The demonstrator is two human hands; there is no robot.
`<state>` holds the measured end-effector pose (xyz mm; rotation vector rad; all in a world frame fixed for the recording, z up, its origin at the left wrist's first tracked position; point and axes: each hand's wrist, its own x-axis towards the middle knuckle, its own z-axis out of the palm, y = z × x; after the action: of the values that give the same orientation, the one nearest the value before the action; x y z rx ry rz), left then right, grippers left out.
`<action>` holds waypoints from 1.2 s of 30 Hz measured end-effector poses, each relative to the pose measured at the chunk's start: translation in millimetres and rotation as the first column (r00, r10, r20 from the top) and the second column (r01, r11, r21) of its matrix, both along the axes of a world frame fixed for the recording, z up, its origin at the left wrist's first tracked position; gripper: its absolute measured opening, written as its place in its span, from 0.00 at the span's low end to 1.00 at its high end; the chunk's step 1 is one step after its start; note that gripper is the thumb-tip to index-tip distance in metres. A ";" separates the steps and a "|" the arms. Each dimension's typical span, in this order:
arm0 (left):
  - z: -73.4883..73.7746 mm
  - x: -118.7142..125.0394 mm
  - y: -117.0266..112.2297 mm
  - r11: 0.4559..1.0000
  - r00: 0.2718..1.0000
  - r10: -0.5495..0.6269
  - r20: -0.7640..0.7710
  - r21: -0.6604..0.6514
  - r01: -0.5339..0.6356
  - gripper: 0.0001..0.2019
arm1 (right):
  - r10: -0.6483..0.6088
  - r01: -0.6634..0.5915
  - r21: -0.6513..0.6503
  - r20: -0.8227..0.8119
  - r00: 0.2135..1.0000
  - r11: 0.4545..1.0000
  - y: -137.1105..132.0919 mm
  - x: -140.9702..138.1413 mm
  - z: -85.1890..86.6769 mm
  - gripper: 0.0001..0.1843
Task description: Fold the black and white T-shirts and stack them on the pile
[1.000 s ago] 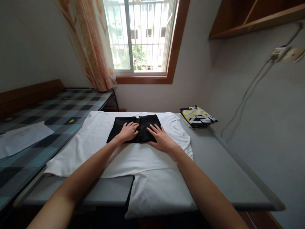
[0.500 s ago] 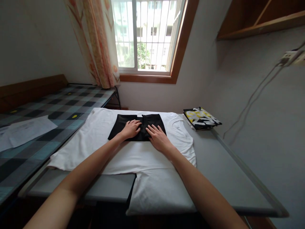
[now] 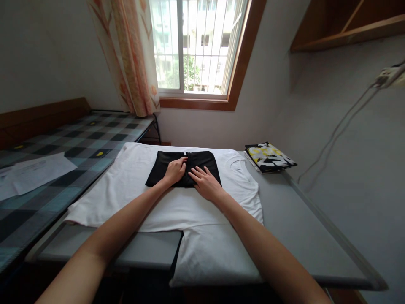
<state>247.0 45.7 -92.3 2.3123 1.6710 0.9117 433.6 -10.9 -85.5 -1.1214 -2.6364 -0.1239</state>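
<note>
A folded piece of black clothing (image 3: 204,159) lies on a spread-out white T-shirt (image 3: 126,185); its exact kind I cannot make out. Two flaps meet near its middle, with a small light patch at the top of the seam. My left hand (image 3: 175,171) is on the left flap, its fingers bent and drawn together at the seam on the black cloth. My right hand (image 3: 206,182) rests flat on the right flap, fingers spread and pointing up-left. One white sleeve hangs over the table's front edge between my forearms.
Beneath the shirt is a grey table (image 3: 303,228). Folded patterned fabric (image 3: 268,157) in black, white and yellow sits at its back right. A bed with a checked cover (image 3: 104,137) and papers (image 3: 38,173) stands on the left. Cables (image 3: 335,122) run down the right wall.
The gap between the two black flaps has narrowed at the top edge. My left hand's fingers have curled more, and my right hand has slid slightly left. The view has shifted a little.
</note>
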 end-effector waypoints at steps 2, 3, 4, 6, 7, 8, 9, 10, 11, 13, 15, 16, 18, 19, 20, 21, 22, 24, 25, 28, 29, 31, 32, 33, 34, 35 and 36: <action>0.6 0.5 -0.3 1.000 1.000 -0.011 -0.002 0.002 0.011 0.19 | 0.015 -0.015 0.001 -0.001 1.000 1.000 -0.5 -0.1 0.5 0.27; 0.6 0.6 -0.8 1.000 0.999 -0.023 -0.024 0.007 0.023 0.18 | 0.020 -0.020 -0.003 -0.006 1.000 1.000 -0.8 -0.5 0.9 0.26; 0.4 0.6 -1.5 0.999 0.998 -0.034 -0.052 0.011 0.034 0.17 | 0.023 -0.024 -0.010 -0.014 1.000 1.000 -1.1 -0.8 1.5 0.26; -0.1 0.2 -3.0 0.999 0.994 -0.043 -0.103 0.014 0.045 0.16 | 0.030 -0.031 -0.030 -0.042 0.999 0.999 -2.0 -0.5 3.4 0.27; -0.3 -0.2 -3.6 0.999 0.992 -0.044 -0.119 0.013 0.046 0.16 | 0.028 -0.031 -0.043 -0.062 0.998 0.999 -2.3 0.6 4.7 0.28; -0.3 -0.5 -4.1 0.999 0.991 -0.045 -0.127 0.014 0.047 0.16 | 0.018 -0.023 -0.058 -0.085 0.996 0.998 -2.4 2.5 6.0 0.30; -0.2 -0.8 -4.4 0.998 0.991 -0.050 -0.127 0.016 0.053 0.16 | -0.009 0.001 -0.071 -0.112 0.994 0.997 -2.1 5.2 7.3 0.31; -0.1 -1.0 -4.4 0.998 0.991 -0.059 -0.121 0.019 0.061 0.16 | -0.052 0.042 -0.079 -0.141 0.989 0.996 -1.2 8.6 8.3 0.32; -0.1 -1.1 -4.2 0.997 0.992 -0.067 -0.111 0.021 0.070 0.17 | -0.109 0.096 -0.083 -0.168 0.980 0.992 0.3 12.6 8.8 0.32; -0.9 -0.4 -3.2 0.996 0.993 -0.083 -0.087 0.023 0.085 0.18 | -0.225 0.213 -0.081 -0.201 0.953 0.974 4.5 20.8 7.8 0.32; -3.0 1.2 -1.8 0.995 0.993 -0.098 -0.066 0.016 0.099 0.21 | -0.305 0.292 -0.095 -0.188 0.933 0.952 8.9 26.9 4.1 0.33; -4.4 2.3 -1.1 0.995 0.993 -0.103 -0.057 0.011 0.104 0.22 | -0.328 0.312 -0.115 -0.165 0.930 0.943 10.7 28.6 1.6 0.34; -6.7 4.5 0.4 0.993 0.993 -0.115 -0.037 0.002 0.115 0.23 | -0.349 0.329 -0.160 -0.114 0.930 0.931 12.7 29.3 -3.2 0.36; -7.1 5.4 1.2 0.993 0.992 -0.121 -0.020 -0.001 0.121 0.22 | -0.352 0.333 -0.175 -0.094 0.931 0.927 13.0 28.6 -5.0 0.37; -6.8 6.1 2.1 0.992 0.992 -0.126 0.006 0.000 0.126 0.22 | -0.354 0.335 -0.183 -0.081 0.932 0.924 12.8 27.6 -6.3 0.37; -5.6 6.5 3.2 0.992 0.991 -0.124 0.041 0.003 0.124 0.21 | -0.355 0.338 -0.184 -0.073 0.932 0.923 12.5 26.4 -6.9 0.38; -3.7 6.6 4.5 0.994 0.990 -0.113 0.083 0.009 0.113 0.20 | -0.358 0.341 -0.182 -0.069 0.931 0.922 12.0 25.4 -7.1 0.38; 1.5 6.1 7.5 0.997 0.983 -0.082 0.164 0.016 0.081 0.19 | -0.368 0.352 -0.177 -0.064 0.928 0.919 11.6 23.8 -6.6 0.37; 4.2 5.7 8.7 0.997 0.980 -0.073 0.187 0.010 0.073 0.19 | -0.374 0.359 -0.174 -0.062 0.925 0.917 11.7 23.2 -6.3 0.37; 8.2 5.9 8.5 0.994 0.984 -0.102 0.143 -0.026 0.107 0.18 | -0.386 0.373 -0.168 -0.054 0.921 0.913 13.8 22.4 -5.7 0.36; 7.8 6.7 6.6 0.993 0.989 -0.112 0.095 -0.037 0.115 0.18 | -0.384 0.371 -0.168 -0.050 0.922 0.913 14.7 22.3 -5.8 0.36; 4.7 8.9 0.6 0.993 0.993 -0.113 -0.033 -0.048 0.111 0.19 | -0.370 0.358 -0.170 -0.043 0.928 0.918 16.0 22.3 -6.1 0.36; 2.6 10.0 -2.9 0.993 0.988 -0.114 -0.104 -0.050 0.109 0.21 | -0.363 0.352 -0.173 -0.039 0.931 0.920 16.1 22.4 -6.3 0.36; 0.5 10.9 -6.3 0.992 0.978 -0.121 -0.172 -0.053 0.114 0.23 | -0.360 0.348 -0.176 -0.036 0.932 0.921 15.8 22.6 -6.4 0.36; -1.3 11.4 -9.3 0.990 0.964 -0.135 -0.230 -0.060 0.124 0.24 | -0.360 0.349 -0.176 -0.034 0.932 0.920 15.1 22.8 -6.3 0.36; -2.6 11.7 -11.6 0.988 0.950 -0.150 -0.274 -0.068 0.137 0.25 | -0.363 0.353 -0.171 -0.031 0.931 0.920 14.1 22.8 -6.0 0.36; -3.5 11.6 -13.2 0.986 0.939 -0.163 -0.302 -0.075 0.147 0.25 | -0.366 0.356 -0.162 -0.030 0.930 0.920 13.1 22.7 -5.3 0.36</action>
<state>258.7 32.5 -95.8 2.6130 1.5618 0.4906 456.3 2.2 -90.9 -1.6306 -2.3912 0.0436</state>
